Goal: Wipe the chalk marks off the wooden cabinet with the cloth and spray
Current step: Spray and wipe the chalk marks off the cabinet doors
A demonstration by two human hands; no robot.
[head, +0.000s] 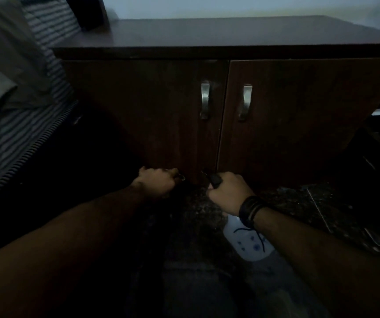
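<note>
A: How far along was it?
B: Hard to judge; no chalk showed on the dim cabinet (161,111). The right hand (229,193) gripped the spray bottle (248,244) near its base.
A: And the cloth?
B: Unseen; the left hand (155,181) was curled, contents unclear.

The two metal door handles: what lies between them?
In the head view, only dark wood and the vertical gap where both doors meet lie between the left handle and the right handle.
</note>
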